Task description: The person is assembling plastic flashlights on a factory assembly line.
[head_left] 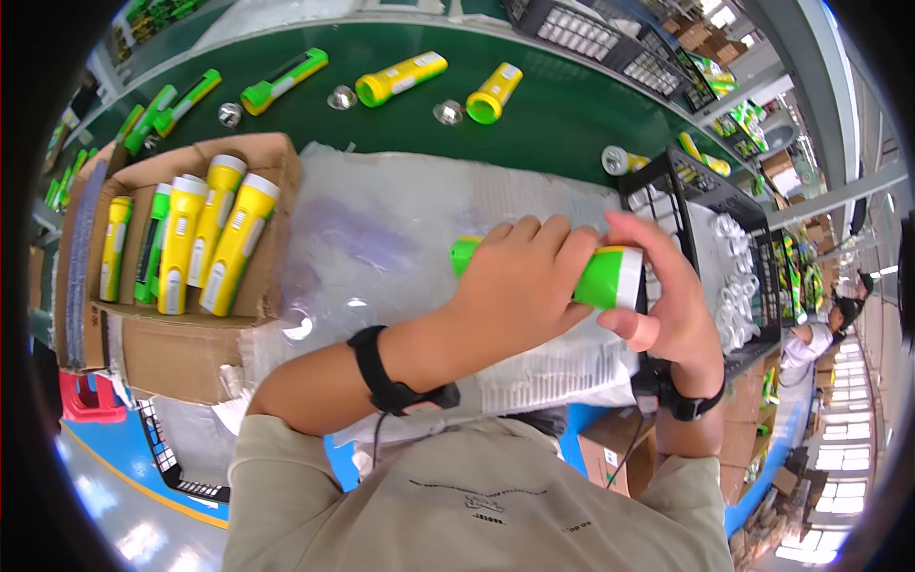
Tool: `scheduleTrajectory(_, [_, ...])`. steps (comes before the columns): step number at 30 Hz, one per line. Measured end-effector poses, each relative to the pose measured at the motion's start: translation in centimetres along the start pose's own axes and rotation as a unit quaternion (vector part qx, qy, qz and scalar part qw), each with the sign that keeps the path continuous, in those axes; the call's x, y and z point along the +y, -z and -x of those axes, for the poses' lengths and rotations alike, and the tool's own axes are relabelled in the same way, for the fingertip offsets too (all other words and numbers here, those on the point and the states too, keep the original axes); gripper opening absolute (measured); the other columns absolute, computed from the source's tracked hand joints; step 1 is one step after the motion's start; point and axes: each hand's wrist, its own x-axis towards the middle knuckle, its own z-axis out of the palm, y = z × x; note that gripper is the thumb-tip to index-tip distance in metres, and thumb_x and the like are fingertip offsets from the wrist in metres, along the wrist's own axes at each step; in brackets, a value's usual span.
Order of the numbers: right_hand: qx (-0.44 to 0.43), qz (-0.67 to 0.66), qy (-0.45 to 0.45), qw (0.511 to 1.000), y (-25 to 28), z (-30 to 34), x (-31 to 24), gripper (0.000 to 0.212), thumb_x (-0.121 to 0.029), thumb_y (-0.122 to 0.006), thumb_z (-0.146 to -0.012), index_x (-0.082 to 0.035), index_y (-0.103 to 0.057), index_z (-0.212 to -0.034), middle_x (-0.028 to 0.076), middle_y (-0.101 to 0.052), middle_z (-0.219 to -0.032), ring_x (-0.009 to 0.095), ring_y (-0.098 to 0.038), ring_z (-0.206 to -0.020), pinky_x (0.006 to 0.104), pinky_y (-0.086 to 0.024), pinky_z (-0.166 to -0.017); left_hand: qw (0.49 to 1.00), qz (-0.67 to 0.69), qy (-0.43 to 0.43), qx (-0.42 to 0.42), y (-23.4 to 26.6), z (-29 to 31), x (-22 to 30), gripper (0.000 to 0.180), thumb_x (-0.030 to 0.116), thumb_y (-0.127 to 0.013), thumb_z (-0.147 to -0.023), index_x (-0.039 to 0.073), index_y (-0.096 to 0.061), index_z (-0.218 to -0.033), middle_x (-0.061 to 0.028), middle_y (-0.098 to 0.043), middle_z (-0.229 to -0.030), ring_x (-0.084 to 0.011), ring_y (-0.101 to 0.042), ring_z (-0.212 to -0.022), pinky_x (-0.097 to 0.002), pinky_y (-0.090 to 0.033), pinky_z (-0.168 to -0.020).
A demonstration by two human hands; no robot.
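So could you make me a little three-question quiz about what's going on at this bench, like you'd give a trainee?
1. True or false: both hands grip the same green flashlight.
2. Where do the finished-looking yellow flashlights stand packed? A) in the cardboard box B) in the black crate C) on the floor
3. Fill in: the loose flashlights on the green belt lie beside small shiny ____.

Key
1. True: the left hand wraps its middle, the right hand holds its white-banded end.
2. A
3. Reflector cups, silver and round.
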Motion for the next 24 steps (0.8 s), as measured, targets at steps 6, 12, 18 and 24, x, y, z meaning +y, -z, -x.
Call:
scheduleTrajectory(6, [0.141, -0.143, 0.023, 0.979, -1.8, -2.3, 5.5, 0.091, 0.001, -0.076, -0.065, -0.006, -0.027, -0.141, 0.012, -0.05, -0.122, 0.023, -0.052, -0.109, 0.0362, -0.042, -0.093, 0.986, -0.111, -0.053, 0.113, 0.1, -0.3, -0.2, 0.054, 0.016, -0.071, -0.064, 0.007, -0.05, -0.112, -0.0131, -0.05, -0.106, -0.0314, -0.05, -0.098, -0.0472, -0.039, -0.084])
scheduleTrajectory(12, [0.144, 0.436, -0.055, 0.886, -2.5, -12.8, 13.2, 0.094, -0.011, -0.08, -0.061, -0.009, -0.029, -0.14, 0.015, -0.052, -0.113, 0.031, -0.052, -0.103, 0.0388, -0.043, -0.087, 0.99, 0.036, -0.097, 0.09, -0.8, 0.1, 0.2, 0.058, 0.011, -0.07, -0.063, 0.008, -0.049, -0.117, -0.0147, -0.047, -0.115, -0.0327, -0.048, -0.106, -0.0482, -0.036, -0.089])
scheduleTrajectory(18, [-0.05, 0.422, -0.091, 0.901, -3.9, -20.9, 15.3, 0.087, -0.017, -0.078, -0.063, -0.019, -0.036, -0.139, 0.01, -0.049, -0.124, 0.031, -0.047, -0.113, 0.0428, -0.037, -0.092, 0.993, 0.065, -0.091, 0.049, 0.8, -0.9, -2.6, 0.054, 0.009, -0.069, -0.064, 0.007, -0.05, -0.114, -0.0152, -0.048, -0.114, -0.0326, -0.049, -0.106, -0.0449, -0.039, -0.087])
scheduleTrajectory(24, [-0.027, 0.429, 0.154, 0.89, -6.8, -25.5, 18.2, 0.063, -0.006, -0.072, -0.06, -0.013, -0.047, -0.117, 0.007, -0.046, -0.131, 0.027, -0.037, -0.129, 0.0502, -0.028, -0.104, 0.996, 0.008, 0.074, -0.039, 2.8, -1.8, -8.0, 0.058, 0.008, -0.067, -0.069, 0.004, -0.043, -0.123, -0.0189, -0.046, -0.119, -0.0384, -0.047, -0.11, -0.0424, -0.042, -0.091])
